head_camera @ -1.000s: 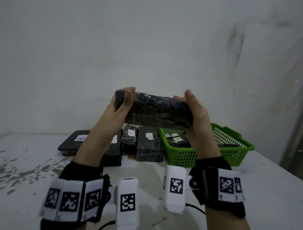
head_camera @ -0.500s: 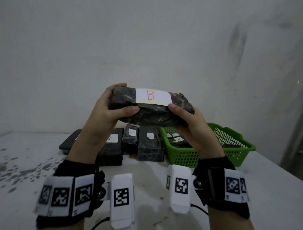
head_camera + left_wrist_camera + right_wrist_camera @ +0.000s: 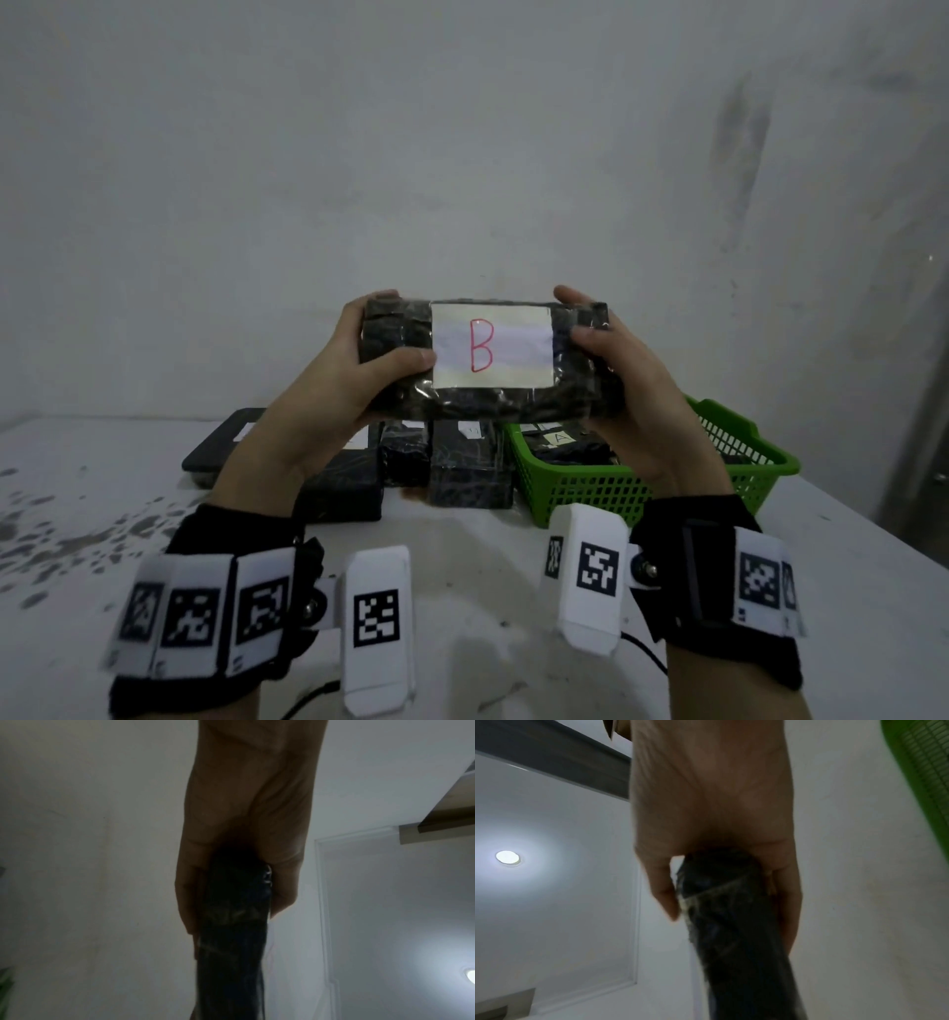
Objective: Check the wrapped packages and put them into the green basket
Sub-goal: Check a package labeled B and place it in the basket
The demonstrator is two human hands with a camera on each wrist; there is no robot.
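Observation:
Both hands hold a black wrapped package [image 3: 477, 401] up in front of me, above the table. Its white label with a red letter B [image 3: 490, 345] faces me. My left hand [image 3: 354, 360] grips the package's left end, thumb on the front, fingers over the top. My right hand [image 3: 611, 360] grips the right end the same way. In the left wrist view the package [image 3: 231, 953] runs away between thumb and fingers; the right wrist view shows the package [image 3: 731, 933] likewise. The green basket [image 3: 616, 493] stands below at the right, with labelled packages [image 3: 560, 447] inside.
Several more black wrapped packages [image 3: 462, 473] lie in a row on the white table [image 3: 488, 565] left of the basket, partly hidden by my left arm. A flat dark package [image 3: 215, 447] is at the row's far left. The wall stands close behind.
The two hands have turned the package over, so its B label, hidden a second ago, now faces me squarely. The package sits level and a little lower.

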